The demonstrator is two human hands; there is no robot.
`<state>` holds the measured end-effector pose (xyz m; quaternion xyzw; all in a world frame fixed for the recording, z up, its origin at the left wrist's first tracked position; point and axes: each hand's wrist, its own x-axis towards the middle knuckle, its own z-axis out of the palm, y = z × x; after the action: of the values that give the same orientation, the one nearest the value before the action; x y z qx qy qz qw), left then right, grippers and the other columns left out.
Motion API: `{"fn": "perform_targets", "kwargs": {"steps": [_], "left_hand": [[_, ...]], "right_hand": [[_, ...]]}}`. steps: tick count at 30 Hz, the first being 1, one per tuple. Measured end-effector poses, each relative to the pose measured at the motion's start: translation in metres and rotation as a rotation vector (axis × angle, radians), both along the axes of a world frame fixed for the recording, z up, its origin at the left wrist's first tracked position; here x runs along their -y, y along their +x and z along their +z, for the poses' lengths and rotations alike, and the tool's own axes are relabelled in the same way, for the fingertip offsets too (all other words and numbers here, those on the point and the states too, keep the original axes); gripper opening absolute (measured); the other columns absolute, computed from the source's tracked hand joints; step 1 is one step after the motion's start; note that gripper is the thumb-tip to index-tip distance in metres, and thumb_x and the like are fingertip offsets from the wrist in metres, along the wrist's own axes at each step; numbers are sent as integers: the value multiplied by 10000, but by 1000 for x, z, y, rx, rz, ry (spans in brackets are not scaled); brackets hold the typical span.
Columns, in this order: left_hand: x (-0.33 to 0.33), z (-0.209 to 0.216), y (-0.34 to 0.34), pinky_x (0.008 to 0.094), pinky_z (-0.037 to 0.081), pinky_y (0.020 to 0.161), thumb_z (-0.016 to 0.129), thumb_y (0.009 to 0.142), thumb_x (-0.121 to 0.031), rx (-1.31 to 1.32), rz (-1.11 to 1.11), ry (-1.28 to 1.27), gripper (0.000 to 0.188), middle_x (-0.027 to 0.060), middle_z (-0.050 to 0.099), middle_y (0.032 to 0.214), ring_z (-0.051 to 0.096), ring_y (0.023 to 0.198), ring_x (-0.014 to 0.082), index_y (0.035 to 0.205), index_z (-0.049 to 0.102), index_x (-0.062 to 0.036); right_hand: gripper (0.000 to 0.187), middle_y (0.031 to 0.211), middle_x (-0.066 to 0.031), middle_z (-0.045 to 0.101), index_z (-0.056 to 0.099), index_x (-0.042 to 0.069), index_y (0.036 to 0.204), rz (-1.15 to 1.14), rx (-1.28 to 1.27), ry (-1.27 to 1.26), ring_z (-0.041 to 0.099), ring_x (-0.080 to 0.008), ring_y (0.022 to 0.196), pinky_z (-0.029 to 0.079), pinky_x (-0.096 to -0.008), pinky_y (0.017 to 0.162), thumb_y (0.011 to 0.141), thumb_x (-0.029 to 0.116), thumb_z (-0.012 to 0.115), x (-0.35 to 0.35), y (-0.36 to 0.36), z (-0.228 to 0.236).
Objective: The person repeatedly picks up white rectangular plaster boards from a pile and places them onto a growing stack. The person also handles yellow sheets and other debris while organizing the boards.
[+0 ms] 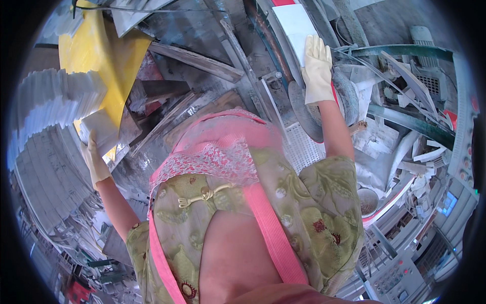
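My left hand (95,163), in a cream rubber glove, grips the near edge of a pale rectangular tile (102,130). That tile is beside a long stack of thin grey-white tiles (55,96) and in front of a yellow sheet (96,53). My right hand (318,71), gloved the same way, rests with fingers stretched out and close together on the right side of a white tile (292,28). The white tile lies on a narrow machine track with a red strip (283,2) at its far end.
Below my right hand are a rounded grey machine part (306,114) and a perforated white panel (302,147). Broken slabs (390,139) and a green beam (412,123) crowd the right side. A control panel (397,278) with buttons stands at lower right. Wooden planks (197,62) lie ahead.
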<state>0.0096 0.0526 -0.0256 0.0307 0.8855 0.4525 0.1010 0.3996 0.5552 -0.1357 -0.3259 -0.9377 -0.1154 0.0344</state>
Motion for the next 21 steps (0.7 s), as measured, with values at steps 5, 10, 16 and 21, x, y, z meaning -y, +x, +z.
{"fn": "perform_targets", "kwargs": {"steps": [5,10,16,21], "left_hand": [[-2,0,2,359,392,1078,680,885,-502,5,46,4,780,177,583,1321,556,1219,263,1370,513,86],[-3,2,2,365,396,1069,726,843,-471,32,70,32,796,172,592,1294,557,1219,262,1369,503,84],[-1,-5,-5,363,434,1026,744,839,-431,27,141,39,758,166,610,1283,591,1180,258,1360,526,74],[8,-11,-10,346,384,1089,713,885,-445,23,112,-17,743,155,575,1365,539,1269,238,1416,517,36]], "right_hand": [[643,1442,-226,527,441,-56,1444,147,-138,55,498,-339,1359,359,-450,1164,851,131,607,-22,-8,20],[610,1395,-180,578,498,-36,1390,273,-100,155,542,-296,1316,394,-432,1135,829,148,654,-39,-46,42],[875,1524,-181,456,371,-35,1493,186,72,1,408,-290,1436,318,-480,1187,792,273,793,-44,-57,35],[856,1509,-216,447,373,-46,1481,182,15,93,406,-348,1422,325,-472,1183,773,213,778,-55,-78,19]]}}
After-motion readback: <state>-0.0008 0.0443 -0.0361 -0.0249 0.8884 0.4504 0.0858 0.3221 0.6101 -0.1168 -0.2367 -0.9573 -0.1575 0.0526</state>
